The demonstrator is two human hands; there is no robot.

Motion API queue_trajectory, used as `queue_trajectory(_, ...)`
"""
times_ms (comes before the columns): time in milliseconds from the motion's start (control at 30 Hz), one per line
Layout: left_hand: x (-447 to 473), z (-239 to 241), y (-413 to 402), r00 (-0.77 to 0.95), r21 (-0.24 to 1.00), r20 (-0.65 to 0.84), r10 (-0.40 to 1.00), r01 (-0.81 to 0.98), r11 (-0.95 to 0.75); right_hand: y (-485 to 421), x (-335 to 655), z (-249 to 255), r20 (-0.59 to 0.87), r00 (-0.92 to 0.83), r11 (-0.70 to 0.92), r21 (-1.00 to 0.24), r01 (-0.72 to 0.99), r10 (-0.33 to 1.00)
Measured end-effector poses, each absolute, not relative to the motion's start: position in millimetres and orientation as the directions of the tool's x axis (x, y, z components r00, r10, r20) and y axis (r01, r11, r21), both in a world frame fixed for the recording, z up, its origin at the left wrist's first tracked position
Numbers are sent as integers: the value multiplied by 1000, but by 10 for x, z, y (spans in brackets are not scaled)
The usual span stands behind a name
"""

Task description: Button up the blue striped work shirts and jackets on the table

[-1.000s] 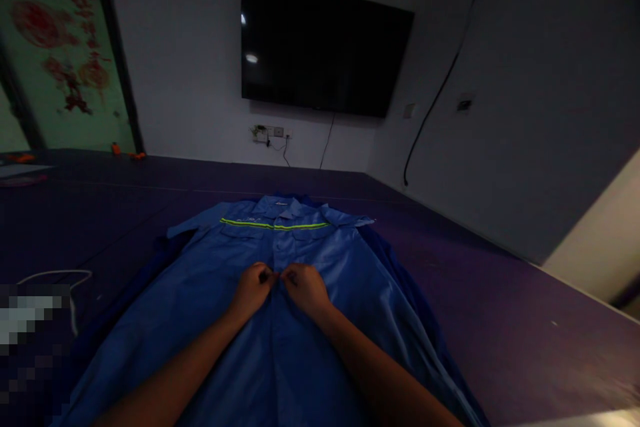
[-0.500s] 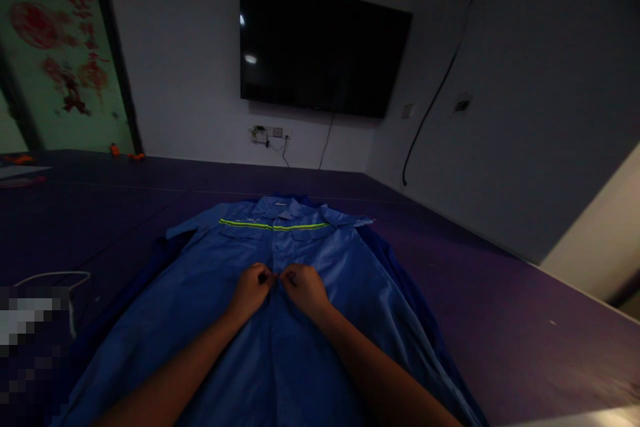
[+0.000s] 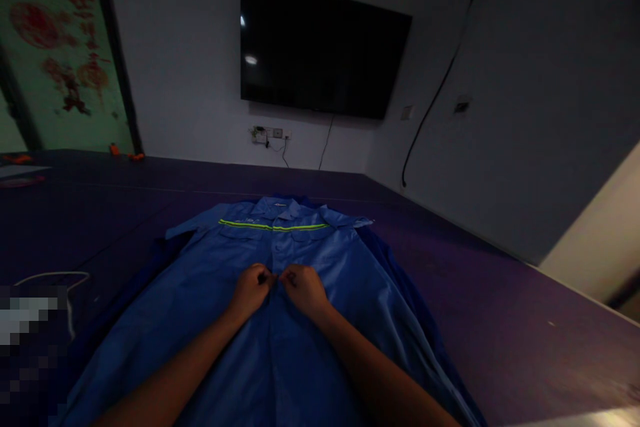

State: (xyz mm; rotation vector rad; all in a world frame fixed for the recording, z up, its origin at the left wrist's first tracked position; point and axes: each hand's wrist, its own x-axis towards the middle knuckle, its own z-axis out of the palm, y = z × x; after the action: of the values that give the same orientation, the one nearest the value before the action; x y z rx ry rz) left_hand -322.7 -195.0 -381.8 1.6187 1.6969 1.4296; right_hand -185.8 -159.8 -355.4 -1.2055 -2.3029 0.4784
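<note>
A blue short-sleeved work shirt [image 3: 200, 307] lies spread out, its collar pointing away from me and a yellow-green stripe crossing the chest. At the middle of its front placket, my left hand [image 3: 251, 287] and my right hand [image 3: 303, 285] meet, each with thumb and fingers pinched on the shirt's front edge. The fingertips nearly touch each other. Whatever small part sits between them, such as a button, is hidden. Darker blue cloth [image 3: 400, 267] shows beneath the shirt along both sides.
The shirt rests on a purple surface [image 3: 480, 300]. At the left are a white cable [image 3: 55, 273] and a blurred-out patch. A dark television [image 3: 320, 47] hangs on the far wall above sockets [image 3: 273, 133]. A black cable [image 3: 433, 107] runs down the right wall.
Both hands stay at the same spot on the placket, with only a very slight shift of the fingers. The shirt lies as before.
</note>
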Motion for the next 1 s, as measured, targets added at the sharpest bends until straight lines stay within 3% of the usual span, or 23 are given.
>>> queue_trajectory(667, -3234, -3838, -1933, -244, 818, 373, 895, 541, -193, -1486, -1873, -3681, 251, -442, 481, -682, 551, 861)
queue_trajectory(1000, -3232, -3856, -1909, -226, 795, 403, 887, 566, -217, -1432, -1884, -3740, 164, -416, 369, -795, 481, 894)
